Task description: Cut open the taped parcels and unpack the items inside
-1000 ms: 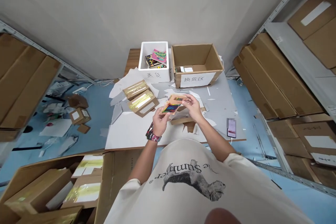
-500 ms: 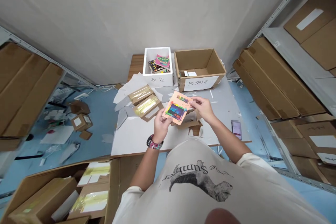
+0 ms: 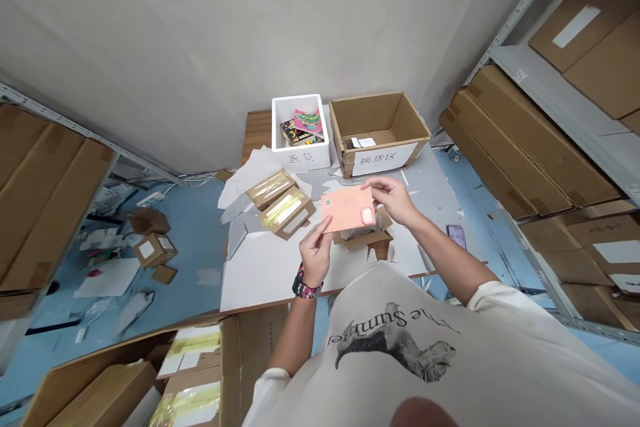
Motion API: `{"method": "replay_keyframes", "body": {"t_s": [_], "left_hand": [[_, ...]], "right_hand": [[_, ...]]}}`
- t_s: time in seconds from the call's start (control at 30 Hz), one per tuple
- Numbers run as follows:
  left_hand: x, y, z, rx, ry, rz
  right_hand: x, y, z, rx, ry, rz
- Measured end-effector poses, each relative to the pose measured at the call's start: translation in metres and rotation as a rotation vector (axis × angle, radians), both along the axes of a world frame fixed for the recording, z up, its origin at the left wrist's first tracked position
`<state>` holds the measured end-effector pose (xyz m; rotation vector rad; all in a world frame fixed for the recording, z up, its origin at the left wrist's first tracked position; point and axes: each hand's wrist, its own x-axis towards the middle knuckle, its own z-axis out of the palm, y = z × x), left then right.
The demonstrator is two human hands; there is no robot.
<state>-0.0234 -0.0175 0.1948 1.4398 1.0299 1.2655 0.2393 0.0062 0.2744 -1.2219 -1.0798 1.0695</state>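
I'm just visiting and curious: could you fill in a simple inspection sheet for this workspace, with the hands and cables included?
Surface: table, mostly covered by white and grey sheets; wood grain shows at its far left corner.
Job's things: flat pink item, held above the table; white foam box containing colourful booklets; labelled cardboard box beside it.
Clutter: two taped cartons, torn paper, open carton, phone.
Hands: left hand and right hand both grip the pink item's edges.
Cables: pale cables on the floor near the wall.
Surroundings: grey wall, shelved cartons both sides, blue floor with scattered packaging.
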Motion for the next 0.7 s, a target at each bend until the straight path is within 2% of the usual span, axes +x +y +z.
{"method": "replay_keyframes", "body": {"t_s": [0.1,0.2,0.33,0.4,0.47,0.6,0.7], "left_hand": [[-0.005,0.002,-0.002,0.153,0.09,0.129],[-0.007,0.005,-0.001,0.094,0.076,0.153],[-0.008,0.013,0.004,-0.152,0.052,-0.067],[-0.006,0.018,0.001,-0.245,0.037,-0.156],[-0.001,0.022,-0.009,-0.33,0.008,-0.197],[0.009,0.029,-0.046,-0.547,-0.1,-0.222],[0.012,0.052,-0.066,-0.615,-0.145,-0.188]], "right_hand": [[-0.006,-0.003,-0.002,0.089,-0.006,0.011],[-0.007,-0.003,-0.01,0.057,-0.012,0.007],[-0.007,0.002,-0.026,-0.051,-0.034,-0.039],[-0.006,0.006,-0.035,-0.082,-0.052,-0.051],[-0.005,0.011,-0.047,-0.099,-0.111,-0.046],[0.003,0.016,-0.079,-0.142,-0.323,-0.052],[0.014,0.013,-0.103,-0.228,-0.334,-0.057]]}}
